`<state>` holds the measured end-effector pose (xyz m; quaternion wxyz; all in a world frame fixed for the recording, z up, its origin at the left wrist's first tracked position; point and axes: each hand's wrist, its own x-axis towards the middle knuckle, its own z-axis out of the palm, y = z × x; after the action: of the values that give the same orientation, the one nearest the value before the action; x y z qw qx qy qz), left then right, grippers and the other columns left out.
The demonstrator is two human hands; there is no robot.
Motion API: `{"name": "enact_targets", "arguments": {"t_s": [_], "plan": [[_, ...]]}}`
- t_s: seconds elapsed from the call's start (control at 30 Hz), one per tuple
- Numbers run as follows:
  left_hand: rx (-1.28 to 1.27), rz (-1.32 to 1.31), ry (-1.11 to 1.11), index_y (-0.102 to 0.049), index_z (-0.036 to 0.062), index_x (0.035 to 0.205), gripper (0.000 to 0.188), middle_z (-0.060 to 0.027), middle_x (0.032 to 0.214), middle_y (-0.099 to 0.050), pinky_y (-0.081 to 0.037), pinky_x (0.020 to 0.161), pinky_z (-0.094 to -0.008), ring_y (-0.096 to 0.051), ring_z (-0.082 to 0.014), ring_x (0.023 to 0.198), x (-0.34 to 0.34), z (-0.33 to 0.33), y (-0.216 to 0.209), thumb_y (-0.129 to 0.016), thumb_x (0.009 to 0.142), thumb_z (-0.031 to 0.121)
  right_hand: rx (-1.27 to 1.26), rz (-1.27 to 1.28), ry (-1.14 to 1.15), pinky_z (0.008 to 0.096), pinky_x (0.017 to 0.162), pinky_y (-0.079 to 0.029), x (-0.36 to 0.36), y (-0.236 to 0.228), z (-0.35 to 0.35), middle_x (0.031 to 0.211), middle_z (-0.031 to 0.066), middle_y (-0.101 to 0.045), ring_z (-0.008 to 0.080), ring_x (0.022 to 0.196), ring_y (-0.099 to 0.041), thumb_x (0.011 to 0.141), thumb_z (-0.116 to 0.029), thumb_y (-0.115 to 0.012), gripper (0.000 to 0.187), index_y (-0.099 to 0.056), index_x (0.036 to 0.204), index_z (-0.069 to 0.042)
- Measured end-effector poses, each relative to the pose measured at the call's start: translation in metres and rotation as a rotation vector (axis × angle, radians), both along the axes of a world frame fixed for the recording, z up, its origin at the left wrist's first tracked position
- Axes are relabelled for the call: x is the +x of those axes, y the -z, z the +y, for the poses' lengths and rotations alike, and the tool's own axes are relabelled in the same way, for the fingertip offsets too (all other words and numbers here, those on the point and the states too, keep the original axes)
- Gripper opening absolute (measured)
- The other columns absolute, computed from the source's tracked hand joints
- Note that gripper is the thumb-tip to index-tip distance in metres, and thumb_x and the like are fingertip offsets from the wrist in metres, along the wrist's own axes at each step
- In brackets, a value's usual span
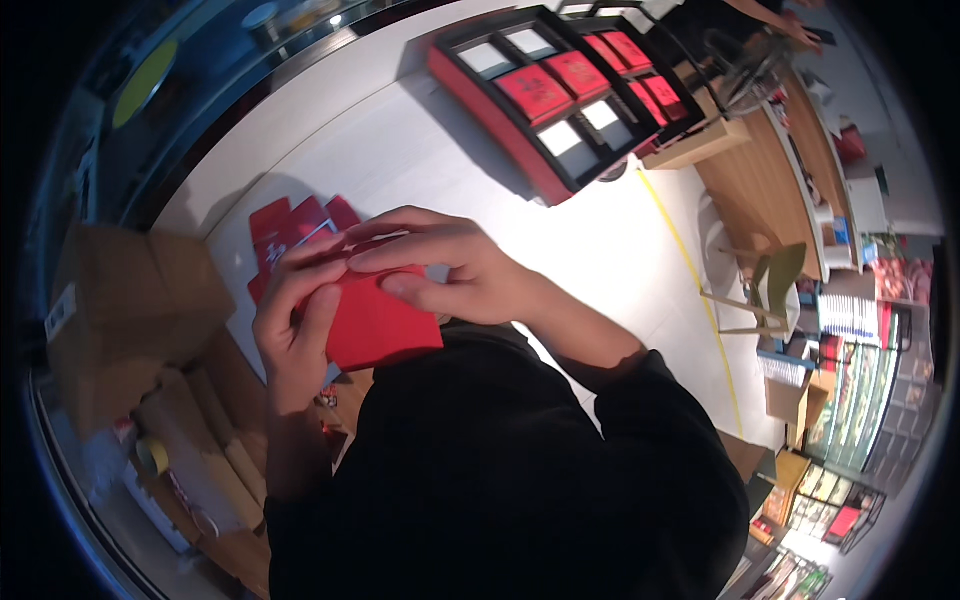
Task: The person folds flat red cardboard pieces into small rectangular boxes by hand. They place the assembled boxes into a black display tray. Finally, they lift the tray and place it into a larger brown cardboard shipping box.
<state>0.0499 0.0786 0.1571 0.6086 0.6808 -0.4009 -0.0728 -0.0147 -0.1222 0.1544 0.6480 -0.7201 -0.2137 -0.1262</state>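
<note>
Close in front of my body, both hands hold a small red cardboard box (pixel 385 327). My left hand (pixel 295 315) wraps round its left side, with the thumb against the near face. From the right, my right hand (pixel 440 258) closes over the top edge, its thumb on the box and its fingertips meeting those of the left. The box's top edge is mostly hidden under the fingers. Just beyond my left hand, several red folded-card pieces (pixel 285 228) with flaps lie on the white table (pixel 350 150).
Toward the back, a black-and-red gift case (pixel 548 105) has red boxes in some compartments; a similar case (pixel 655 85) adjoins it. Brown cartons (pixel 140 290) stand at the left, with a tape roll (pixel 152 457) near them. At right are a chair (pixel 765 290) and another person's arm (pixel 765 15).
</note>
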Motion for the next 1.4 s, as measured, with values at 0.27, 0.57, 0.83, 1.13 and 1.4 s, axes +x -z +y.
{"name": "enact_targets", "arguments": {"t_s": [0.27, 0.57, 0.83, 1.13, 1.4], "plan": [[-0.088, -0.008, -0.025, -0.058, 0.0045, 0.109, 0.021, -0.0135, 0.122, -0.053, -0.039, 0.097, -0.0385, -0.049, -0.0275, 0.115, 0.001, -0.014, 0.016, -0.054, 0.09, 0.011, 0.301, 0.169, 0.006, 0.0343, 0.09, -0.045, -0.014, 0.01, -0.017, 0.126, 0.0159, -0.049, 0.0247, 0.11, -0.053, 0.085, -0.015, -0.061, 0.048, -0.045, 0.13, -0.006], [-0.346, 0.24, -0.169, -0.046, 0.0086, 0.126, 0.037, -0.0146, 0.14, -0.036, -0.038, 0.101, -0.0422, -0.039, -0.0287, 0.127, 0.017, -0.043, 0.035, -0.045, 0.095, 0.028, 0.63, 0.635, -0.349, 0.0389, 0.104, -0.032, -0.014, 0.046, -0.016, 0.138, 0.0173, -0.035, 0.0252, 0.127, -0.037, 0.076, -0.035, -0.07, 0.08, -0.032, 0.139, -0.004], [-0.298, 0.332, -0.074, -0.026, 0.0008, 0.137, 0.055, -0.019, 0.142, -0.028, -0.033, 0.104, -0.0422, -0.036, -0.0286, 0.128, 0.014, -0.041, 0.037, -0.046, 0.094, 0.029, -0.415, 0.074, 0.435, 0.0416, 0.096, -0.038, 0.009, 0.024, -0.005, 0.129, 0.0224, -0.034, 0.0379, 0.12, -0.036, 0.056, -0.032, -0.085, 0.093, -0.041, 0.136, -0.012], [-0.379, 0.36, -0.046, -0.028, -0.001, 0.135, 0.052, -0.0167, 0.135, -0.037, -0.033, 0.103, -0.0427, -0.041, -0.0279, 0.123, 0.027, -0.039, 0.055, -0.042, 0.096, 0.03, -0.354, 0.035, 0.432, 0.044, 0.097, -0.035, 0.013, 0.021, -0.017, 0.128, 0.0216, -0.035, 0.0376, 0.117, -0.038, 0.052, -0.027, -0.086, 0.093, -0.043, 0.133, -0.012], [-0.081, 0.748, -0.162, -0.028, 0.0012, 0.137, 0.048, -0.0132, 0.13, -0.042, -0.04, 0.096, -0.0334, -0.046, -0.0195, 0.116, 0.022, -0.048, 0.035, -0.04, 0.096, 0.022, -0.747, -0.17, 0.264, 0.0472, 0.105, -0.028, 0.022, 0.009, -0.06, 0.143, 0.0226, -0.025, 0.0409, 0.132, -0.026, 0.052, -0.021, -0.086, 0.101, -0.035, 0.138, -0.013]]}}
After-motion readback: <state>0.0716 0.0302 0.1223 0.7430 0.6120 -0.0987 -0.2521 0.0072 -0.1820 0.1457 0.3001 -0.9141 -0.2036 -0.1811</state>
